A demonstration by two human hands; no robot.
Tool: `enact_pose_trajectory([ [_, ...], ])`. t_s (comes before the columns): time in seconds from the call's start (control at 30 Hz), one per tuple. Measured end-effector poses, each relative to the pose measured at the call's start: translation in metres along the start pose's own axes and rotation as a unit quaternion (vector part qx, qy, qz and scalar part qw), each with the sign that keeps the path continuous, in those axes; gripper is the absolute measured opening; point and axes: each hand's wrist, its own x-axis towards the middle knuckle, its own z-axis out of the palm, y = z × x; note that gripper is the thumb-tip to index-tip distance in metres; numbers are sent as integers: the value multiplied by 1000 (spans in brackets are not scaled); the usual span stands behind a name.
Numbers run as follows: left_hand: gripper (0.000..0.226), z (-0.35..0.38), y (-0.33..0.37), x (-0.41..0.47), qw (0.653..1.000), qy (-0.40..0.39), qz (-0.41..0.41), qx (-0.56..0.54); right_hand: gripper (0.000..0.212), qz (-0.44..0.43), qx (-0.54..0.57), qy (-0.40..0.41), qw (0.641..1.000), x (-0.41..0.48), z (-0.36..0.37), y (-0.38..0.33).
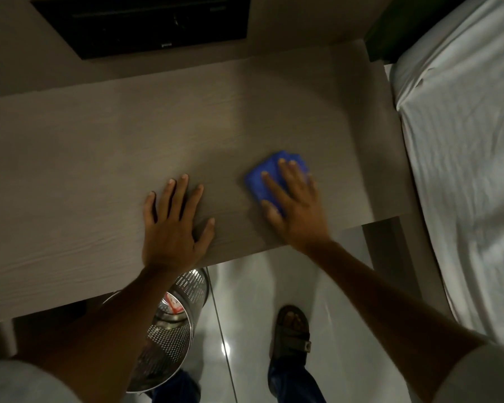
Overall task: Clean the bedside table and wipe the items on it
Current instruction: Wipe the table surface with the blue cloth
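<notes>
The bedside table (99, 158) is a long grey wood-grain top that fills the middle of the view. A folded blue cloth (261, 178) lies on it near the front right. My right hand (294, 205) presses flat on the cloth, fingers spread over it. My left hand (173, 225) rests flat on the bare tabletop to the left of the cloth, fingers apart, holding nothing. No other items show on the tabletop.
A bed with a white sheet (463, 170) runs along the right side. A perforated metal bin (169, 324) stands on the tiled floor under the table's front edge. My sandalled foot (293, 330) is beside it. A dark screen (146, 21) hangs on the wall behind.
</notes>
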Motion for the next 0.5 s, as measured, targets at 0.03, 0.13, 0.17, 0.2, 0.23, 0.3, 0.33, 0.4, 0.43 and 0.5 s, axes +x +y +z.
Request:
enact_pose_trajectory([
  [0.03, 68, -1, -1, 0, 1000, -6, -1, 0, 56, 37, -9, 14, 999, -4, -9, 19],
  [0.13, 69, -3, 0, 0, 1000, -20, -7, -2, 55, 150, -23, 54, 987, -4, -36, 68],
  [0.17, 69, -3, 1, 0, 1000, -22, -10, -2, 56, 182, -19, 49, 982, 1, -42, 78],
  [0.2, 69, -4, 2, 0, 1000, -24, -11, 0, 58, 212, -12, 46, 976, 9, -46, 82],
  [0.23, 70, -4, 2, 0, 1000, -27, -12, 5, 60, 241, 0, 51, 969, 18, -47, 81],
  [0.3, 70, -5, 2, 0, 999, -34, -10, 8, 65, 289, 35, 75, 954, 38, -42, 64],
  [0.33, 70, -5, 2, 0, 999, -39, -9, 7, 69, 293, 56, 84, 951, 46, -37, 48],
  [0.4, 71, -5, 2, 1, 999, -43, -10, 2, 72, 228, 80, 67, 968, 58, -22, 8],
  [0.43, 71, -6, 2, 1, 999, -42, -11, 0, 70, 160, 80, 43, 983, 61, -13, -13],
  [0.5, 70, -6, 1, 2, 999, -34, -12, -2, 60, 16, 65, -3, 998, 60, 7, -53],
])
